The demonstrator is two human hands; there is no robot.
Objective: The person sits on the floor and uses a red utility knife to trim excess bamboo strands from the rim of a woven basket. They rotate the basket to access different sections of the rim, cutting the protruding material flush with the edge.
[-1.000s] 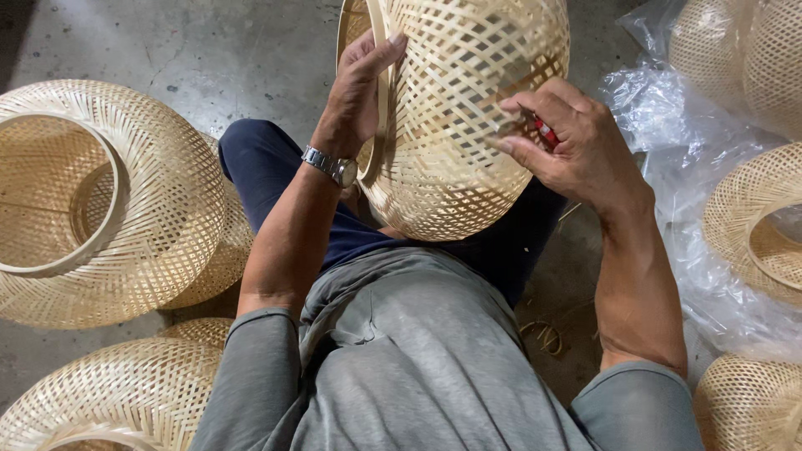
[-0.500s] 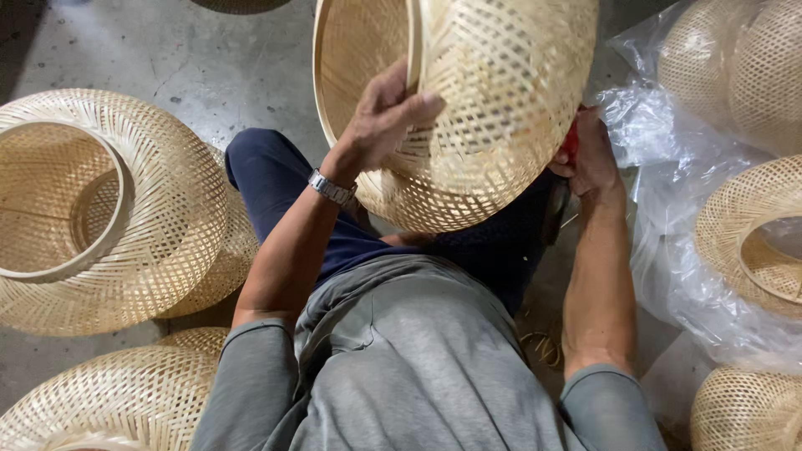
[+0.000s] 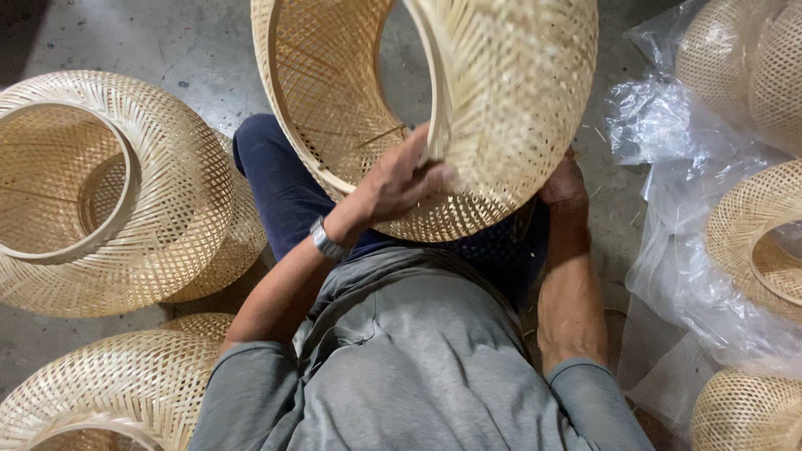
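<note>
Tilting woven shade (image 3: 501,108), opening facing up-left, left hand (image 3: 401,179) gripping rim

I see the large woven bamboo shade (image 3: 501,108) held up over my lap, and it blocks most of the middle. Left of the shade, a strip of bare concrete floor (image 3: 192,50) offers open passage. Further left, a stack of woven shades (image 3: 167,200) fills the way, with another woven shade (image 3: 117,384) below it. Right of the held shade, crumpled clear plastic sheeting (image 3: 677,225) and more woven shades (image 3: 752,234) crowd the floor, leaving only a narrow gap.
</note>
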